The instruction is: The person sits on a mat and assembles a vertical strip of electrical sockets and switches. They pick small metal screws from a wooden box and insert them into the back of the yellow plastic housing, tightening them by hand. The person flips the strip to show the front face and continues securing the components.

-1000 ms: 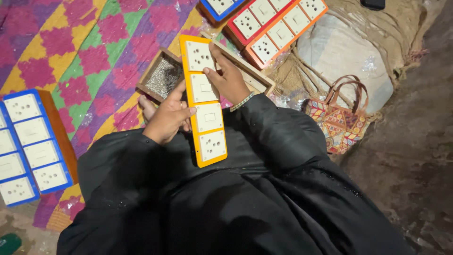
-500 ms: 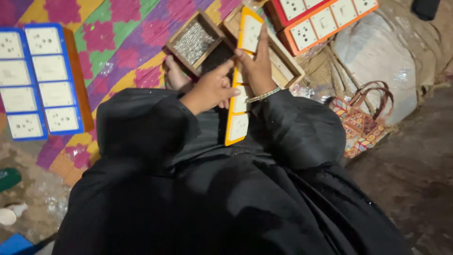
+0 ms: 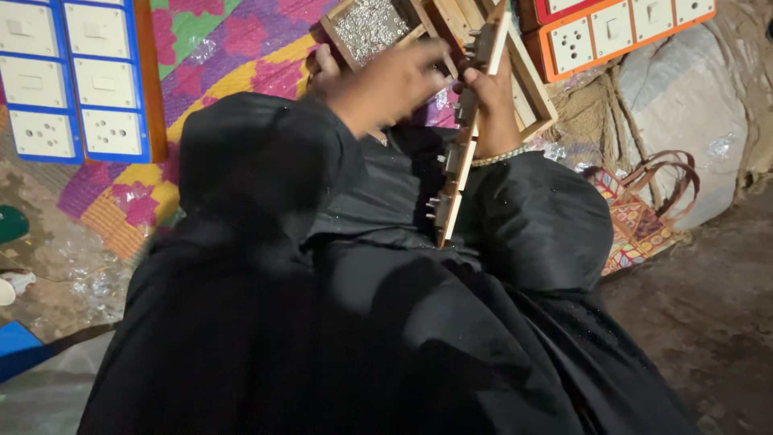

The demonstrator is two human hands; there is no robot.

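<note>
— Holding the long switch board [image 3: 465,137] on edge, is she? Which hand has it?

— Right hand [image 3: 491,105], fingers wrapped around the wooden frame near its far end; the board stands tilted over her lap, back side with its metal terminals facing left. The left hand [image 3: 386,80] is blurred just beside it, fingers curled, and I cannot tell whether they pinch anything.

— Where is the screw supply?

— A small wooden tray of silvery screws [image 3: 366,28] sits on the patterned mat [image 3: 201,48], just beyond the left hand.

— What could go wrong, in your view?

— One-handed, the board could twist and slide off her lap. A careless left hand might also knock the tray and scatter screws onto the mat, near the blue switch board [image 3: 80,80] at far left.
</note>
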